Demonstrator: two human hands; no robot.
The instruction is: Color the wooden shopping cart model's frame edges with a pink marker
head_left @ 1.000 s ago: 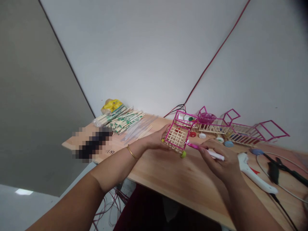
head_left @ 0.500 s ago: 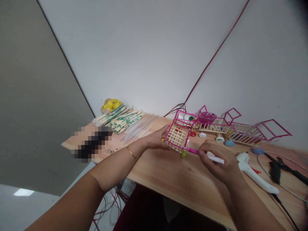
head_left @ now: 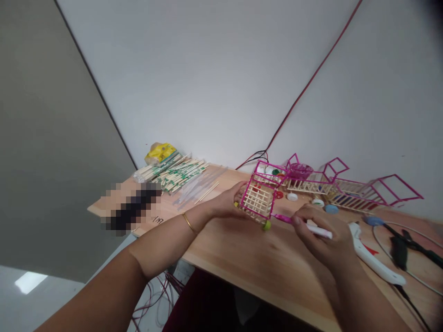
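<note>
My left hand (head_left: 232, 201) is closed around the left side of a small cart made of wooden sticks (head_left: 258, 200), tilted so its lattice faces me. Its edges are coloured pink, and a pink frame rises at its far end. A yellow-green wheel (head_left: 266, 225) shows at its near corner. Between the fingers of my right hand (head_left: 320, 233) is a marker pen (head_left: 316, 229) with a white barrel and pink front. The pen's tip is at the cart's near right corner; whether it touches cannot be made out.
Bundled chopsticks in green-printed wrappers (head_left: 183, 173) lie at the back left beside a yellow packet (head_left: 161, 152). Similar stick carts (head_left: 356, 193) line the wall at right, with bottle caps (head_left: 331, 209) before them. A white glue gun (head_left: 377, 260) and its cable lie right of my hand.
My right hand and the pen have shifted slightly right, drawing the tip a little outward from the cart's corner. The cart has turned slightly in my left hand, showing more of the green wheel.
</note>
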